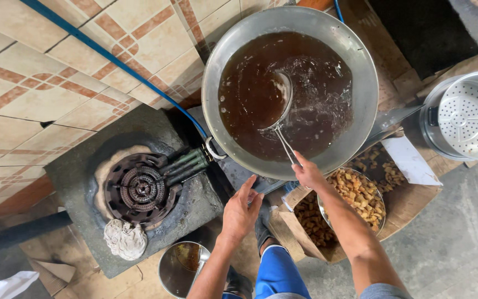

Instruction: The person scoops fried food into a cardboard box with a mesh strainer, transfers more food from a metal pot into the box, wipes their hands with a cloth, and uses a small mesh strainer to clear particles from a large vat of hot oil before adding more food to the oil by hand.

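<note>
The head camera is looking almost straight down from standing height, seemingly, taking in the wok point(360, 72) far and the burner point(141, 188) left.

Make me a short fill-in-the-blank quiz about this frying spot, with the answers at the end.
1. The right hand holds the wire handle of a skimmer dipped in the wok of dark ____.
2. The left hand rests at the wok's near ____.
3. The gas burner on the left has no pot on it and a crumpled ____ beside it.
4. The bowl under the right forearm holds fried golden ____.

Answers: oil; rim; rag; pieces
</note>
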